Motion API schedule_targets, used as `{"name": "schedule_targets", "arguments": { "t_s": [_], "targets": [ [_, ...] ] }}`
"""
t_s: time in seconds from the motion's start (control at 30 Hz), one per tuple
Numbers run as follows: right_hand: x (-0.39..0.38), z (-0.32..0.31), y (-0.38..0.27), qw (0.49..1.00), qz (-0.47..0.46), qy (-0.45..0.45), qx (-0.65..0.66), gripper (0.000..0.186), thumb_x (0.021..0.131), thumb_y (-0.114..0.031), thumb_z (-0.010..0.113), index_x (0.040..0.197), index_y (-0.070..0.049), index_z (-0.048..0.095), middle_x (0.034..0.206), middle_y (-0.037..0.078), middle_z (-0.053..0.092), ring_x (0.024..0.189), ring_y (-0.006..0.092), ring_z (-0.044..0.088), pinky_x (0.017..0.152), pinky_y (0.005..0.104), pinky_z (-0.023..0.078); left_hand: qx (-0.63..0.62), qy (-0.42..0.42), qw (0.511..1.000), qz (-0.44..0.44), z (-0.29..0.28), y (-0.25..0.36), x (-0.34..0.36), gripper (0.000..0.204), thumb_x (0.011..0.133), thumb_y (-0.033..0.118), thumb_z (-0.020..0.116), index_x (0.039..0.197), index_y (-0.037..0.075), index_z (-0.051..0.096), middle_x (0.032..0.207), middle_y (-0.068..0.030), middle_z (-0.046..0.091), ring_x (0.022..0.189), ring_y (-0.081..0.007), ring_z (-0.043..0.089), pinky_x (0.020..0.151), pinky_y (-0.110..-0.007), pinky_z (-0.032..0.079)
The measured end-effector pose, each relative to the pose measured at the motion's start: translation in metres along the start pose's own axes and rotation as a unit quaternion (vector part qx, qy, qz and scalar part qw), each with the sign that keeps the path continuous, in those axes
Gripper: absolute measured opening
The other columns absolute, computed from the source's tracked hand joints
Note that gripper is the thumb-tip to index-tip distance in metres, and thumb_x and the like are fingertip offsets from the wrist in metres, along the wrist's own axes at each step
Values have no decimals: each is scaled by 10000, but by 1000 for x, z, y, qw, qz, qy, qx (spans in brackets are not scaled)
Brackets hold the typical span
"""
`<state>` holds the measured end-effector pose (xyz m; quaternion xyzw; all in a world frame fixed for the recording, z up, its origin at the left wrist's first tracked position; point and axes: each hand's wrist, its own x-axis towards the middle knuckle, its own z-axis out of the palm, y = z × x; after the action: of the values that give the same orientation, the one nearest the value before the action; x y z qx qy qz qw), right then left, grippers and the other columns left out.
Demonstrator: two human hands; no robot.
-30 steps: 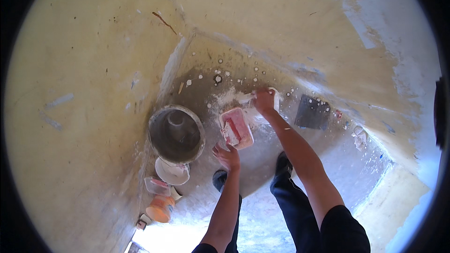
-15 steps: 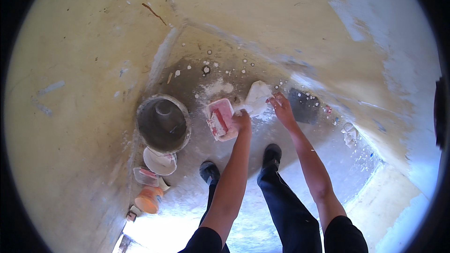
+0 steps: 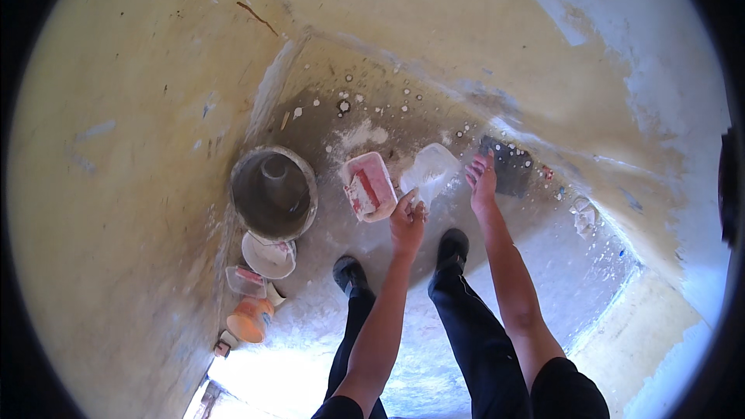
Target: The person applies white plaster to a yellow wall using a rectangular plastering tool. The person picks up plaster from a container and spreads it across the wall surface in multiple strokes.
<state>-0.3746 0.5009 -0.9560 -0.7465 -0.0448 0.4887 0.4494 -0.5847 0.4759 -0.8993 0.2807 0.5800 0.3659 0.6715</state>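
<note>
A translucent white plastic bag (image 3: 431, 169) with white powder about it is between my hands, over the floor. My left hand (image 3: 408, 223) is by the bag's lower left edge with its fingers apart; whether a fingertip touches the bag I cannot tell. To the bag's right, my right hand (image 3: 483, 184) is open and empty, fingers stretched, apart from the bag. Just left of my left hand stands a pink rectangular tub (image 3: 375, 166). Across it lies a red-handled tool (image 3: 362, 191) smeared with white paste.
A large grey bucket (image 3: 239, 209) stands by the left wall. Below it are a white bowl (image 3: 270, 257), a clear tub (image 3: 243, 282) and an orange bucket (image 3: 247, 321). A dark flat sheet (image 3: 508, 172) lies at the right wall, near crumpled white scrap (image 3: 583, 217).
Both hands have come off the plastic bag's edges, the right one moving right and opening. The bag has spread out rounder. My left hand has drawn back from the tub's side.
</note>
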Motion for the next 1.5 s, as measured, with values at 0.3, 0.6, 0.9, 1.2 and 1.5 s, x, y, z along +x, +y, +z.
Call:
{"name": "schedule_targets", "arguments": {
  "t_s": [0.3,0.6,0.9,1.2,1.5],
  "targets": [
    [-39,22,126,963,232,-93,99,953,879,-775,394,1511,-69,284,1484,168,394,1369,319,393,1133,471,299,-48,-15,978,-201,10,78,-63,392,953,79,608,1325,-23,536,846,-34,648,674,-85,577,598,-226,452],
    [-34,47,113,838,212,-386,322,803,940,-691,372,1425,-57,463,1379,142,553,1198,290,585,1036,410,459,-178,-81,944,-266,-13,117,-90,407,966,72,583,1356,-25,519,834,-36,635,683,-77,561,630,-218,459],
    [-84,76,58,887,200,-331,252,603,1013,-532,397,1407,-81,470,1294,114,598,1154,249,590,945,417,512,-87,28,974,-207,-37,112,-73,364,979,51,553,1327,-47,519,820,-60,660,658,-64,557,592,-209,435],
    [-80,68,97,966,107,-134,192,509,1006,-438,503,1364,-80,448,1272,130,575,1070,244,630,796,370,572,-40,146,982,-111,-24,65,-48,345,960,55,561,1269,-95,529,863,-77,657,701,-102,608,592,-233,469],
    [-93,94,82,989,-14,-52,139,554,975,-272,623,1387,-40,335,1223,132,555,1054,213,607,817,362,556,-65,223,966,-110,-47,19,-24,330,944,55,565,1219,-124,534,818,-101,672,665,-120,621,570,-255,475]
  ]
}}
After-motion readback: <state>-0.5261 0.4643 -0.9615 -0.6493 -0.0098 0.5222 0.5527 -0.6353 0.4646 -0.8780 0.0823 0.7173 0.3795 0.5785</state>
